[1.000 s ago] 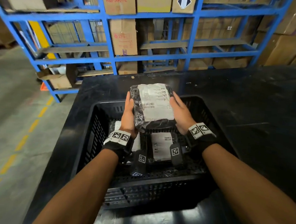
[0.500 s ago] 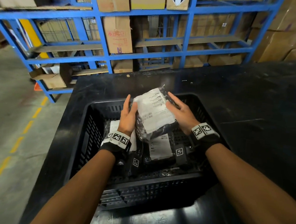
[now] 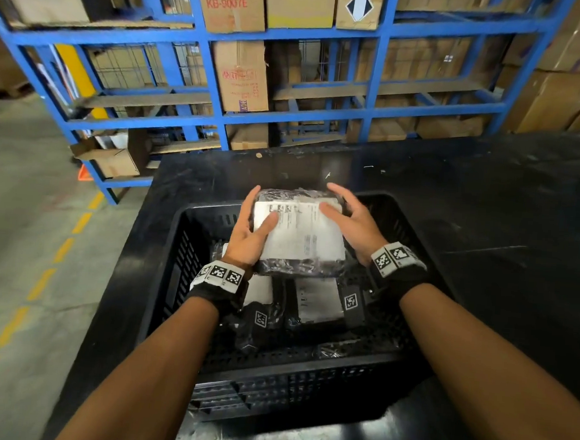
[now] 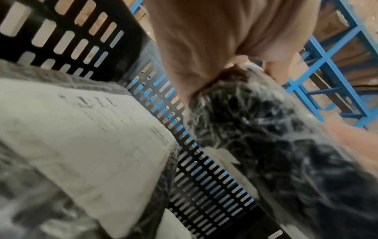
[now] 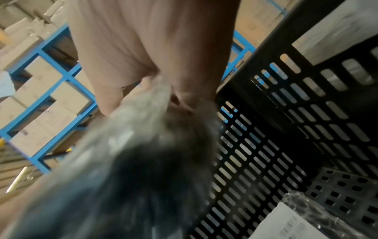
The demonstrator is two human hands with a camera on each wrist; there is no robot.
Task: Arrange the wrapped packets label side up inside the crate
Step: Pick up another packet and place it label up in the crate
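A black plastic-wrapped packet (image 3: 298, 234) with a white label facing up hangs over the far half of the black slotted crate (image 3: 172, 266). My left hand (image 3: 253, 231) grips its left end, thumb on the label. My right hand (image 3: 347, 220) holds its right end, thumb on top and fingers round the far corner. In the left wrist view the held packet (image 4: 266, 137) fills the right side; in the right wrist view it (image 5: 122, 169) is a blur. Two more packets (image 3: 317, 300) lie label up on the crate floor below, one (image 4: 81, 137) close under my left wrist.
The crate stands on a black table (image 3: 488, 216) whose left edge drops to a concrete floor with a yellow dashed line (image 3: 40, 288). Blue shelving (image 3: 289, 116) with cardboard boxes stands behind the table. A perforated crate floor (image 5: 337, 194) shows bare at the right.
The packet was upright a second ago, then tipped sideways; now it lies flat, label up, turned long side across, lower over the crate. Both hands shifted to its ends.
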